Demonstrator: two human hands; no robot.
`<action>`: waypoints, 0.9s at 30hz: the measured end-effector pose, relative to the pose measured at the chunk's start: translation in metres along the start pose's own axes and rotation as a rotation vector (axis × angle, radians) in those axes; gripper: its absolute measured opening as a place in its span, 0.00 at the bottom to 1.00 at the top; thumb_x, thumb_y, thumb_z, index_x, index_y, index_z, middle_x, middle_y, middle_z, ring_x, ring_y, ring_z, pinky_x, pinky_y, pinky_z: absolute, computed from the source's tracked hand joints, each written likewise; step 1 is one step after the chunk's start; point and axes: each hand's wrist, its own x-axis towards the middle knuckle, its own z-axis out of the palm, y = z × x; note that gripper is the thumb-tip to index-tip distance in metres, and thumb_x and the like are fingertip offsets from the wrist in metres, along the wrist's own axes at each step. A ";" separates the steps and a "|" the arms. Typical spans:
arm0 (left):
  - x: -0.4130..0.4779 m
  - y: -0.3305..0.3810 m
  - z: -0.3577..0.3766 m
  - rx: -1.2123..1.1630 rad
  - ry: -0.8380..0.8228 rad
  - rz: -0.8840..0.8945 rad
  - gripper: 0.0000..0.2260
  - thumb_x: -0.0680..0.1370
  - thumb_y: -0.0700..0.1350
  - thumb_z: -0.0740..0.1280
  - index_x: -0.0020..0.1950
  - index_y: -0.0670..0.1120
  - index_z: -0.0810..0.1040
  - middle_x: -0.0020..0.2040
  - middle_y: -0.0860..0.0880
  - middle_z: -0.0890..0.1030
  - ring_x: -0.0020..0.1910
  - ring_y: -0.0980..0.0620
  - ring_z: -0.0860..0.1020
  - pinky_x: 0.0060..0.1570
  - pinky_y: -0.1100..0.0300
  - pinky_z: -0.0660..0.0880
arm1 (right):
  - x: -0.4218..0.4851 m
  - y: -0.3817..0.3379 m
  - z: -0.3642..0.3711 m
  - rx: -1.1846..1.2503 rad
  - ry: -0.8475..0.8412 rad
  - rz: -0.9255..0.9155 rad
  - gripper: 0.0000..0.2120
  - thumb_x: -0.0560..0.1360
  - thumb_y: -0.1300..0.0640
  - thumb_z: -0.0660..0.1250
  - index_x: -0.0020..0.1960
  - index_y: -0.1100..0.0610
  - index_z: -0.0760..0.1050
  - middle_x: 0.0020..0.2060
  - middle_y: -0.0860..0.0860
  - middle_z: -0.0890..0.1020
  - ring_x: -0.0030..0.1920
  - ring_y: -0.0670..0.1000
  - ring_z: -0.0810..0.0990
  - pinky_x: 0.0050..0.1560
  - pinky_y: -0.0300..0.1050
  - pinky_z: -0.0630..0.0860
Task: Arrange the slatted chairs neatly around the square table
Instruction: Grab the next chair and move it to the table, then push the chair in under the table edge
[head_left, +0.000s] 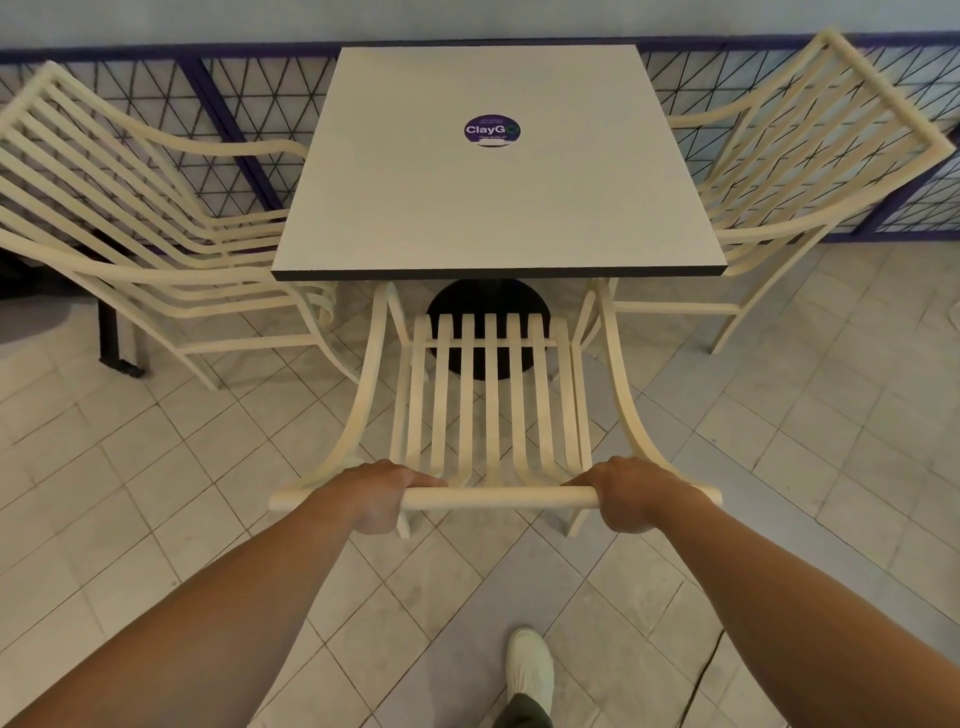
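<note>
Standing at the square table (493, 171), slatted chairs (140, 228) flanking it, near chair (491, 395) partly tucked beneath. Left hand (376, 496) and right hand (631, 493) clench its top rail. Uneven pushing could knock armrests against the table edge.

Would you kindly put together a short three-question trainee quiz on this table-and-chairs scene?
1. True or false: both hands grip the top rail of the near slatted chair.
2. How many slatted chairs are in view around the square table?
3. What sits on the tabletop? A) a cup B) a round purple sticker C) a tray

Key:
1. True: the left hand and right hand are both closed on the rail.
2. Three: the near one, the left chair and the right chair.
3. B, the round purple sticker.
</note>
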 end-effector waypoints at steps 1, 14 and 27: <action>-0.001 0.000 0.000 -0.002 -0.001 -0.001 0.38 0.76 0.34 0.59 0.71 0.76 0.62 0.55 0.54 0.74 0.37 0.57 0.72 0.30 0.63 0.66 | 0.000 -0.001 0.000 -0.001 0.001 -0.001 0.29 0.73 0.61 0.67 0.69 0.37 0.70 0.45 0.40 0.76 0.43 0.45 0.76 0.46 0.43 0.72; -0.022 0.025 -0.003 -0.052 0.099 0.039 0.31 0.74 0.64 0.66 0.76 0.65 0.64 0.63 0.55 0.77 0.55 0.52 0.77 0.46 0.56 0.72 | -0.022 -0.018 -0.015 0.011 -0.017 0.008 0.34 0.73 0.33 0.63 0.75 0.41 0.61 0.63 0.47 0.77 0.57 0.50 0.76 0.59 0.51 0.73; -0.100 0.056 -0.010 -0.088 0.158 0.047 0.34 0.75 0.66 0.66 0.79 0.62 0.61 0.76 0.48 0.68 0.70 0.46 0.70 0.62 0.52 0.71 | -0.091 -0.092 -0.052 0.039 0.057 -0.040 0.28 0.74 0.36 0.65 0.71 0.46 0.69 0.60 0.48 0.79 0.56 0.52 0.77 0.58 0.54 0.74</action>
